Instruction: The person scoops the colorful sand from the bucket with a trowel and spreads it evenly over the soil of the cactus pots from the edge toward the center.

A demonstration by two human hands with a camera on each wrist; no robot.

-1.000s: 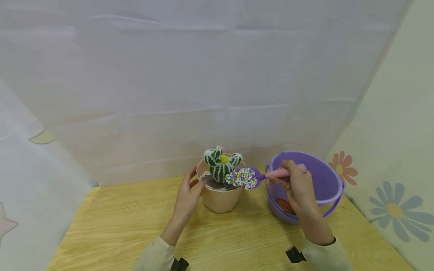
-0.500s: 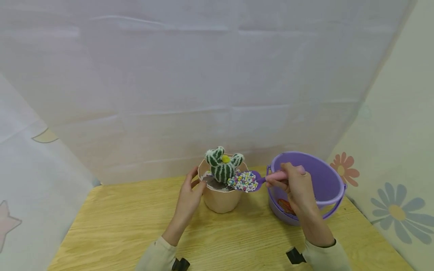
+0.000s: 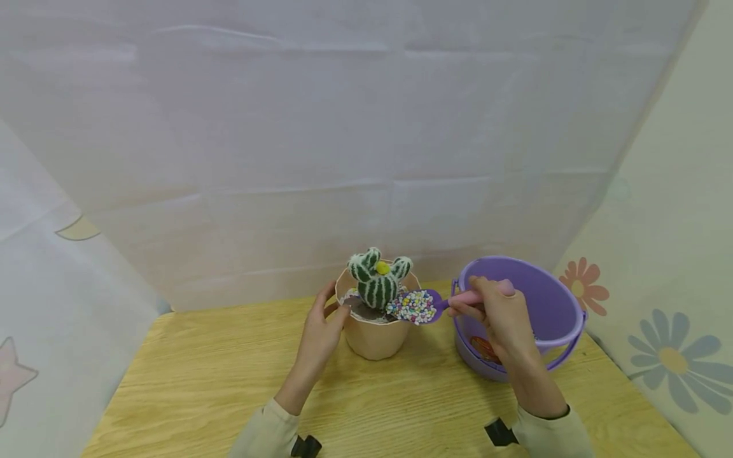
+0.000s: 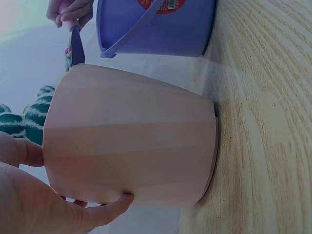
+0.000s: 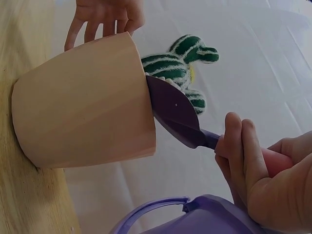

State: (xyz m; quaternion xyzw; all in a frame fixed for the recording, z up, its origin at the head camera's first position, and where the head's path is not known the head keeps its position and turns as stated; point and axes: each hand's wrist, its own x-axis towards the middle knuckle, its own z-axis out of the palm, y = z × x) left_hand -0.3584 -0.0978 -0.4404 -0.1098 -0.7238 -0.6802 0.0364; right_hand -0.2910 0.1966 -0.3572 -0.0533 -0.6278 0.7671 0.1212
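Note:
In the head view a peach flower pot [image 3: 375, 340] stands upright on the table with a knitted green-and-white cactus [image 3: 378, 291] in it. My left hand [image 3: 321, 331] holds the pot's left side, thumb at the rim and fingers along the outer wall. My right hand [image 3: 504, 318] grips the pink handle of a small purple trowel [image 5: 173, 109]. Its blade bears a heap of small multicoloured pebbles [image 3: 415, 306] and reaches over the pot's right rim beside the cactus. From the right wrist view, the blade's underside is at the rim.
A purple bucket [image 3: 550, 305] with a handle and a red label stands to the right, partly behind my right hand and forearm. The wooden table [image 3: 217, 369] extends around the pot. A white cloth backdrop [image 3: 286, 159] rises close behind.
The trowel's blade has lowered slightly at the pot's right rim, its pebbles still heaped. My left hand keeps its hold on the pot. The whole head view has shifted a little.

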